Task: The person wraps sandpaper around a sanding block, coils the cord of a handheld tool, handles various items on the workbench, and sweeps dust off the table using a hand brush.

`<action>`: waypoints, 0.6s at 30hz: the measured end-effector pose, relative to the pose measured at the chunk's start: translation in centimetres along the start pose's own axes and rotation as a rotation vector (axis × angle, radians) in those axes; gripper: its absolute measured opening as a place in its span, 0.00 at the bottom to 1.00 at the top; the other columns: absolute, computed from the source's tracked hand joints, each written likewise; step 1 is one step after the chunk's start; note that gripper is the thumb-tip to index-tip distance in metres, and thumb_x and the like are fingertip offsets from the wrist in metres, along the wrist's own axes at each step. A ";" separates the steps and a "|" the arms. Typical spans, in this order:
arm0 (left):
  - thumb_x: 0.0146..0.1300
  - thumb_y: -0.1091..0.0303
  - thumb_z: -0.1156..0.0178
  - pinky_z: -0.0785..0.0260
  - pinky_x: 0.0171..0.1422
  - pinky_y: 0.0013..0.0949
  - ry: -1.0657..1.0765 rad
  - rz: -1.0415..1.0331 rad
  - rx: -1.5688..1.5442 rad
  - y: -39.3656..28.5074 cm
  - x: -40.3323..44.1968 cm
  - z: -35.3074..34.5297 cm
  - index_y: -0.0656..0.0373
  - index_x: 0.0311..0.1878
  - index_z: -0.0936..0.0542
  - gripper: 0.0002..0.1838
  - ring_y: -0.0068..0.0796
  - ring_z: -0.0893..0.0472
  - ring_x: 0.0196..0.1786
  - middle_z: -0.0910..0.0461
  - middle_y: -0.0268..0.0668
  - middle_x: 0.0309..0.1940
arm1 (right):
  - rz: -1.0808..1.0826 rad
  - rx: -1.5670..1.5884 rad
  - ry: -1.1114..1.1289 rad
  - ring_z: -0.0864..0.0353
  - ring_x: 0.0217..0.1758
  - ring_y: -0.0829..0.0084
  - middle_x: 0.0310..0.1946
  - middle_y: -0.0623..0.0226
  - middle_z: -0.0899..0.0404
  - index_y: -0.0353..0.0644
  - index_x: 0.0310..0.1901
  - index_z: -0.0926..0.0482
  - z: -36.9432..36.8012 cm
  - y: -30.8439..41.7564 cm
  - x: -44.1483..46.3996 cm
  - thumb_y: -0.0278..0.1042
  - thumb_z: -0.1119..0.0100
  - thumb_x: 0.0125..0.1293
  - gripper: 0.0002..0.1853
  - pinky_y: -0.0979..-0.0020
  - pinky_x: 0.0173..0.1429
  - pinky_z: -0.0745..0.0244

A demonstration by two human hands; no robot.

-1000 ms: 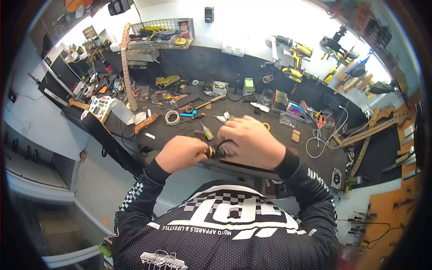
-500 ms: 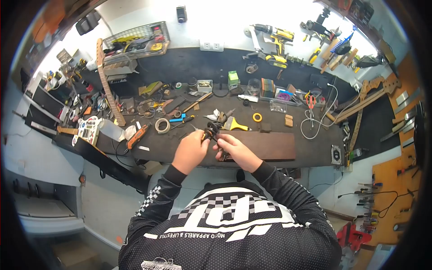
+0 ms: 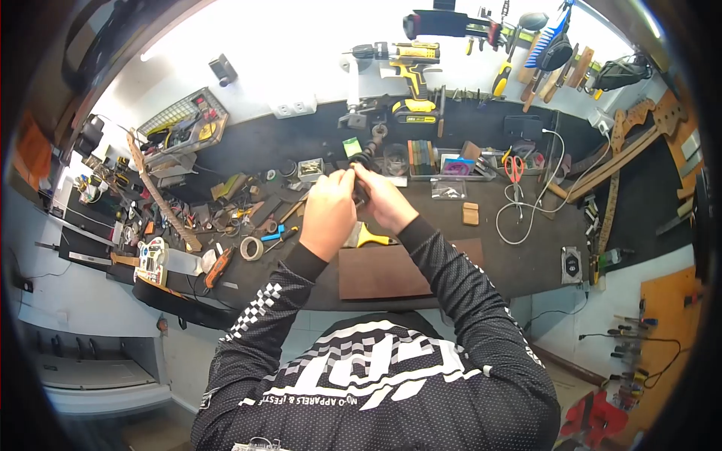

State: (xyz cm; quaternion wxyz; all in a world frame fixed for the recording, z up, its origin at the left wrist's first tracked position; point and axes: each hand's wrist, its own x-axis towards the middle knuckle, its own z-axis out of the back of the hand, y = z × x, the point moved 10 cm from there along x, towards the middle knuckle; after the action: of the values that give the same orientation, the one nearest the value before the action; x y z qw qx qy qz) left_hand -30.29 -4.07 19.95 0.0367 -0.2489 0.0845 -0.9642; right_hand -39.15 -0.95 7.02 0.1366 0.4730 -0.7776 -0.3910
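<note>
The L. hand and R. hand were nearly closed, fingertips together on a dark item, held above the bench. The wire basket, far L., contained yellow tools; the small box contained pale pcs.

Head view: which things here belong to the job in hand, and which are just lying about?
In the job:
- dark object, held between left hand and right hand; too covered to identify
- perhaps the brown board and yellow-handled tool, both close by

Probably just lying about:
- scissors
- wooden block
- orange-and-black tool
</note>
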 end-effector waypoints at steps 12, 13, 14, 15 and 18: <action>0.68 0.77 0.34 0.17 0.63 0.47 0.024 -0.097 0.172 -2.4 9.7 -3.8 0.67 0.58 0.14 0.16 0.52 0.11 0.54 0.10 0.52 0.58 | -0.097 0.189 0.133 0.18 0.70 0.74 0.70 0.75 0.16 0.56 0.73 0.21 4.8 3.9 5.8 0.60 0.56 0.93 0.24 0.56 0.66 0.19; 0.69 0.77 0.34 0.17 0.62 0.47 0.025 -0.095 0.166 -2.5 10.3 -3.7 0.66 0.58 0.14 0.15 0.51 0.10 0.53 0.10 0.51 0.57 | -0.085 0.215 0.146 0.18 0.69 0.73 0.69 0.75 0.16 0.56 0.71 0.20 4.9 4.3 6.1 0.60 0.56 0.93 0.23 0.54 0.67 0.20; 0.70 0.76 0.34 0.17 0.60 0.47 0.028 -0.089 0.158 -2.6 10.6 -3.6 0.65 0.57 0.14 0.14 0.51 0.10 0.52 0.10 0.50 0.57 | -0.077 0.240 0.157 0.19 0.69 0.73 0.68 0.75 0.17 0.56 0.69 0.20 4.9 4.4 6.4 0.60 0.56 0.93 0.23 0.53 0.67 0.20; 0.71 0.76 0.35 0.17 0.58 0.47 0.029 -0.081 0.148 -2.8 10.9 -3.6 0.65 0.56 0.14 0.13 0.50 0.10 0.50 0.10 0.49 0.57 | -0.071 0.262 0.168 0.19 0.68 0.72 0.67 0.76 0.17 0.56 0.67 0.20 5.0 4.6 6.6 0.61 0.55 0.93 0.22 0.51 0.67 0.21; 0.73 0.75 0.35 0.18 0.54 0.47 0.017 -0.031 0.097 -3.1 11.3 -3.3 0.62 0.55 0.15 0.10 0.50 0.10 0.47 0.10 0.45 0.57 | -0.066 0.321 0.209 0.18 0.65 0.75 0.63 0.77 0.16 0.57 0.65 0.19 4.7 4.7 6.6 0.61 0.56 0.93 0.22 0.54 0.64 0.19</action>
State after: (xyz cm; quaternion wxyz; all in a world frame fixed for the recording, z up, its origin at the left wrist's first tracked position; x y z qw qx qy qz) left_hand -41.92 -1.81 23.00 0.0331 -0.2399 0.0339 -0.9696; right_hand -48.23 -3.12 6.33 0.1267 0.5521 -0.7956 -0.2149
